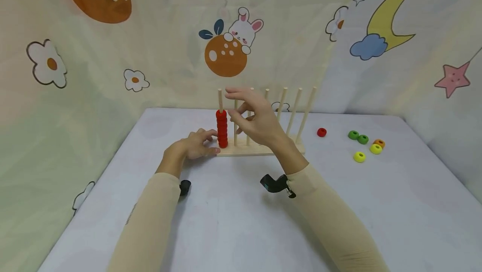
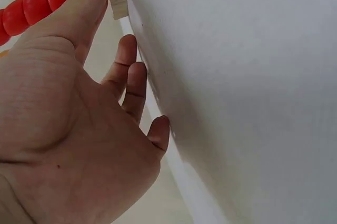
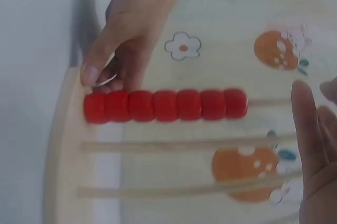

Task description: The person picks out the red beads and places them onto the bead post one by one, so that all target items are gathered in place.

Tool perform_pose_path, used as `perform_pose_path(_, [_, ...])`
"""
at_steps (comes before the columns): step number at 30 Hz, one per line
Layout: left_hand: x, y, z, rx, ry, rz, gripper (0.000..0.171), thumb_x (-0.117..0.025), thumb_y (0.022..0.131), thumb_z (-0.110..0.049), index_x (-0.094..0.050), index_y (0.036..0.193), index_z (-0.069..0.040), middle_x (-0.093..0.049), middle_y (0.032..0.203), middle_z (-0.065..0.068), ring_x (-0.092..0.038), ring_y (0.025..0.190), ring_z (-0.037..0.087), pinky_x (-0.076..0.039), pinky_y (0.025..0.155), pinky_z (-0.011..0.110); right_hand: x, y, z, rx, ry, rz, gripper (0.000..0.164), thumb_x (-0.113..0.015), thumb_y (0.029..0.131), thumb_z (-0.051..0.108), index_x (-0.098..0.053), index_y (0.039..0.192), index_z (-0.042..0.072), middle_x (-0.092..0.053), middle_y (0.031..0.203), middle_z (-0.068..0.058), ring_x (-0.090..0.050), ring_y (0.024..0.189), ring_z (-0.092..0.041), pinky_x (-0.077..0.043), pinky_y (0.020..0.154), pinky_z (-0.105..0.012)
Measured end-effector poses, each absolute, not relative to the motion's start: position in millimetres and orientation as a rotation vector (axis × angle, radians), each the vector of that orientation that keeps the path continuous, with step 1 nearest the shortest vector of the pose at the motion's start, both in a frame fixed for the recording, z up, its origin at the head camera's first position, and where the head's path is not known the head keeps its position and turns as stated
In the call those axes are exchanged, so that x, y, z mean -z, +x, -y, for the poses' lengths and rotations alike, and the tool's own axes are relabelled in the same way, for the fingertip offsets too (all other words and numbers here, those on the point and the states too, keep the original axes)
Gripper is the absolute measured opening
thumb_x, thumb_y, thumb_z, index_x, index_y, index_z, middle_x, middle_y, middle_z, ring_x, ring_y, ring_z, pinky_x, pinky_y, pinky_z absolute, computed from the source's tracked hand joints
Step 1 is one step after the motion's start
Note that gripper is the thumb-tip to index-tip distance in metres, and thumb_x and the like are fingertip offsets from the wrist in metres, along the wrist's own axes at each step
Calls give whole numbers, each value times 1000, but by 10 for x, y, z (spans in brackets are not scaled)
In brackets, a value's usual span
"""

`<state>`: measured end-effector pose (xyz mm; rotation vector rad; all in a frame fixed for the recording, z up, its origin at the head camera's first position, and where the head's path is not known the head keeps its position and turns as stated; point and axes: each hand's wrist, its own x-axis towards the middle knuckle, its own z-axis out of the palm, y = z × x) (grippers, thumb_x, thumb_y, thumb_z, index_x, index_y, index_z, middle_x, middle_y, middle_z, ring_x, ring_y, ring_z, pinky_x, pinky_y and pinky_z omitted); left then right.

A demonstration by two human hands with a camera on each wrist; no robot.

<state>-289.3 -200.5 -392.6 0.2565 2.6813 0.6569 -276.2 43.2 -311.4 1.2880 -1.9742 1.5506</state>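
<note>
A wooden bead rack [image 1: 248, 151] with upright pegs stands toward the back of the table. Its leftmost peg carries a stack of several red beads [image 1: 222, 129], with bare wood above them; the other pegs in view hold no beads. My left hand [image 1: 196, 144] grips the left end of the rack's base, its thumb at the front edge beside the lowest bead in the left wrist view. My right hand [image 1: 260, 119] hovers by the top of the leftmost peg, fingers spread and nothing between them. It covers parts of the middle pegs.
To the right of the rack lie a loose red bead [image 1: 321, 132], two green beads [image 1: 353, 134], an orange bead [image 1: 379, 142] and two yellow beads [image 1: 359, 157]. A printed cloth [image 1: 169, 46] hangs behind the table [image 1: 226, 221].
</note>
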Motion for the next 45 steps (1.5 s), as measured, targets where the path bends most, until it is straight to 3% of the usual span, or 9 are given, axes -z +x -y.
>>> perform_pose_path(6, [3903, -2905, 1882, -604, 359, -2695, 57, -68, 95, -44, -50, 146, -29, -52, 143, 2, -41, 139, 31, -29, 111, 70, 3314, -2745, -840, -1675, 1297, 1899, 35, -65, 91, -15, -65, 123, -4, -63, 129, -18, -69, 69, -20, -57, 47, -36])
perform_pose_path(11, [3870, -2903, 1841, -555, 318, -2745, 56, -69, 94, -42, -51, 145, -28, -54, 141, 2, -43, 137, 30, -29, 110, 71, 3352, -2750, -1050, -1684, 1289, 1928, 31, -66, 90, -15, -66, 120, -6, -63, 114, -15, -67, 67, -21, -58, 47, -38])
perform_pose_path(22, [3778, -2847, 1892, -469, 313, -2755, 60, -67, 95, -40, -48, 148, -21, -54, 141, 7, -47, 135, 34, -26, 108, 77, 3430, -2723, -1529, -1657, 1234, 2175, 22, -68, 91, -12, -69, 111, -3, -66, 107, -16, -65, 67, -17, -58, 49, -40])
perform_pose_path(32, [3770, -2921, 1950, -552, 331, -2680, 54, -70, 95, -39, -51, 143, -25, -54, 139, 9, -48, 131, 33, -43, 104, 61, 3511, -2686, -1897, -1274, 1154, 2487, 15, -74, 95, 9, -74, 105, 20, -72, 102, 3, -68, 75, -14, -58, 59, -33])
perform_pose_path(45, [3817, -2944, 1967, -599, 346, -2684, 56, -75, 92, -36, -52, 141, -22, -55, 137, 11, -49, 129, 34, -45, 103, 60, 3618, -2684, -2337, -976, 1069, 2567, 15, -74, 93, 6, -73, 106, 14, -71, 100, 6, -65, 86, -10, -57, 69, -29])
